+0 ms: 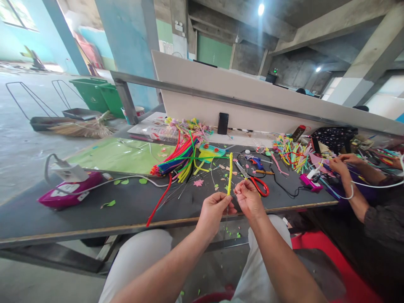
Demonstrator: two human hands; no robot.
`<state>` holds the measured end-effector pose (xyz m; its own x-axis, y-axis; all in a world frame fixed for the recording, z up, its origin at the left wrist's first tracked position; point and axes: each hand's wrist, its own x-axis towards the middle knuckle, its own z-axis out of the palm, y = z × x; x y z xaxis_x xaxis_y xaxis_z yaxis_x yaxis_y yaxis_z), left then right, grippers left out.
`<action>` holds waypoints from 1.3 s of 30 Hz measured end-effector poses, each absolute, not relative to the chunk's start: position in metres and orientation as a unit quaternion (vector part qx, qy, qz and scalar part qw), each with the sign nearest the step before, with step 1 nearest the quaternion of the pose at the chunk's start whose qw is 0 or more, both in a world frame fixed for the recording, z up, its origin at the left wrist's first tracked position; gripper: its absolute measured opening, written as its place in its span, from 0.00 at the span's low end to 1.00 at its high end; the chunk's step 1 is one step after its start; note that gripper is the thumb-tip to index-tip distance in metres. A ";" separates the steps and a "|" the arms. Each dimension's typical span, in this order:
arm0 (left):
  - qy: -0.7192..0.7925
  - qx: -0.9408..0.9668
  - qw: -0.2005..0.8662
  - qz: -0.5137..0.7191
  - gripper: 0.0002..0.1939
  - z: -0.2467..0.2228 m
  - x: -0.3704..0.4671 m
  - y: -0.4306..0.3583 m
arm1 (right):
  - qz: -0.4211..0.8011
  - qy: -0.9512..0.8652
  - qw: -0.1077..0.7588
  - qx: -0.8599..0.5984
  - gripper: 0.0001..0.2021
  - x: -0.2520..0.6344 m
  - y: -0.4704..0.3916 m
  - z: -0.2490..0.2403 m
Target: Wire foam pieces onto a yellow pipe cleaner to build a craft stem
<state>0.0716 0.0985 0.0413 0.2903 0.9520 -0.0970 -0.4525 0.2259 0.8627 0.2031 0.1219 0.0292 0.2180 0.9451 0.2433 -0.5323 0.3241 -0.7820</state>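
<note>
My left hand (217,207) is closed in a pinch on the lower end of a yellow pipe cleaner (230,173), which stands upright above the fingers. A thin wire hangs below that hand. Close by on the right, my right hand (250,199) is also pinched; what lies between its fingertips is too small to make out. Just beyond it, red-handled scissors (261,187) lie on the dark table (126,214). A bundle of coloured pipe cleaners (176,158) lies to the left, with a red pipe cleaner (159,200) sticking out toward me.
A magenta power strip (71,195) with a charger sits at the left, another power strip (311,183) at the right. A glue gun (256,162), paper scraps and a phone (222,123) lie or stand farther back. A co-worker's hands (342,165) work at the right.
</note>
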 end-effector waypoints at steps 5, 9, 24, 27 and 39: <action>0.335 0.378 0.704 0.499 0.15 0.041 0.073 0.098 | 0.513 -0.372 0.718 -0.287 0.08 0.203 0.119 0.026; 0.335 0.369 0.710 0.498 0.15 0.040 0.070 0.100 | 0.520 -0.391 0.696 -0.303 0.08 0.200 0.115 0.022; 0.328 0.349 0.719 0.504 0.15 0.045 0.070 0.097 | 0.512 -0.410 0.688 -0.311 0.11 0.189 0.117 0.014; 0.326 0.358 0.712 0.508 0.15 0.042 0.071 0.098 | 0.498 -0.394 0.701 -0.322 0.11 0.185 0.113 0.015; 0.309 0.483 0.681 0.456 0.14 0.029 0.071 0.108 | 0.556 -0.375 0.632 -0.389 0.07 0.182 0.098 0.024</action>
<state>0.0708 0.1083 0.0292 0.3928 0.9194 0.0200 -0.3234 0.1177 0.9389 0.1821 0.0983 0.0239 0.0998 0.9942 0.0411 -0.4115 0.0789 -0.9080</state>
